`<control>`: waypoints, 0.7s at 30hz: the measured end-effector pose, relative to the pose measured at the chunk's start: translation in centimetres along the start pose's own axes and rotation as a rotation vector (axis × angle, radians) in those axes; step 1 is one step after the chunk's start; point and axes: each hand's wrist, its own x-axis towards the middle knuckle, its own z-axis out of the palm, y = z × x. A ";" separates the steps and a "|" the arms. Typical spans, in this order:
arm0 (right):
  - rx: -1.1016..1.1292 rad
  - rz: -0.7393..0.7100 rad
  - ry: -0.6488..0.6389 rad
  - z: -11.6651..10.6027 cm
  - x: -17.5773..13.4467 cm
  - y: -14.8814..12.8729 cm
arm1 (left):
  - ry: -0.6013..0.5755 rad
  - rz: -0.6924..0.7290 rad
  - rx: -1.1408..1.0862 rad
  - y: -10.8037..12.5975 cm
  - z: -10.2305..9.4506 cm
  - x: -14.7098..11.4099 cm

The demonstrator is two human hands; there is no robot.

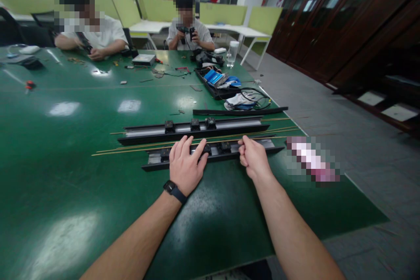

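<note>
My left hand (187,164), with a dark watch (173,190) on its wrist, lies flat with fingers spread over the near black channel rail (210,157). The fingertips reach across thin brass-coloured rods (131,149) that run lengthwise above this rail. My right hand (254,157) is closed, thumb and forefinger pinched around one thin rod near the rail's right part; the grip itself is partly hidden. Small black blocks (225,146) sit inside the near rail, some partly under my left hand. Behind lies a second black rail (193,132) with three black blocks.
A black strip (239,111) lies beyond the rails. Behind it, a black tray (213,89) holds blue and white items beside gloves (243,99). A blurred pink object (311,159) lies at right near the table edge. Two people sit across the green table (82,183), holding tools.
</note>
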 end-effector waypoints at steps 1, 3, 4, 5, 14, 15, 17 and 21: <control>-0.007 0.002 -0.004 0.0 0.0 0.0 | 0.000 -0.001 0.000 0.0 0.0 0.0; -0.024 0.008 -0.009 0.0 -0.1 -0.1 | 0.001 -0.003 0.001 0.0 0.0 0.0; -0.030 0.010 -0.009 0.0 -0.1 -0.1 | 0.002 -0.004 0.001 0.0 0.0 0.0; -0.033 0.011 -0.008 0.0 -0.1 -0.1 | 0.002 -0.004 0.001 0.0 0.0 0.0; 0.012 -0.021 0.038 0.1 0.1 0.1 | 0.003 0.000 0.006 0.0 -0.1 0.0; 0.010 -0.021 0.042 0.1 0.1 0.1 | 0.004 0.001 0.005 0.0 -0.1 0.0; 0.000 -0.018 0.038 0.1 0.1 0.1 | 0.007 0.000 0.001 0.0 0.0 0.0; -0.042 -0.002 -0.007 0.0 0.0 0.0 | 0.008 -0.005 -0.003 0.0 0.0 0.0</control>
